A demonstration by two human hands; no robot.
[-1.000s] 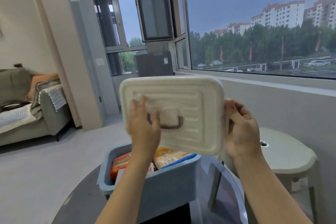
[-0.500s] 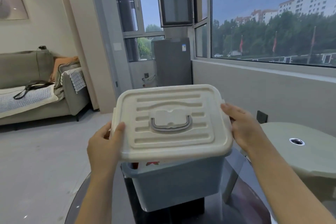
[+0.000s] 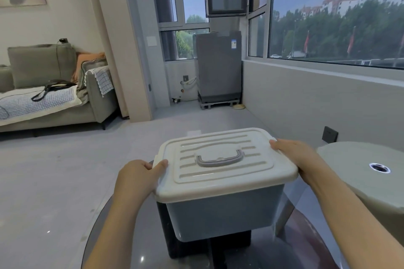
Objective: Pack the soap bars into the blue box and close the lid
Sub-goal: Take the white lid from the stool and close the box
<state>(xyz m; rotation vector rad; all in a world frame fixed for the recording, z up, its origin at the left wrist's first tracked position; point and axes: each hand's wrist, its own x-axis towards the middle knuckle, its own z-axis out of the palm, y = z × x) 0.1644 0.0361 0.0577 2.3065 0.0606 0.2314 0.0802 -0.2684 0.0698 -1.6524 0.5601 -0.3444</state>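
The blue box (image 3: 223,212) stands on a round glass table (image 3: 122,236). A cream lid (image 3: 225,161) with a grey handle lies flat on top of the box and covers it. My left hand (image 3: 137,178) grips the lid's left edge, thumb on top. My right hand (image 3: 295,155) holds the lid's right edge. The soap bars are hidden under the lid.
A pale green round stool (image 3: 360,172) with a hole in its top stands close on the right. A low grey wall under the window runs behind it. A sofa (image 3: 50,94) sits far left, a grey appliance (image 3: 218,70) at the back.
The lid came down from an upright hold in front of me onto the box and now covers the soap bars. Both hands stayed on its edges.
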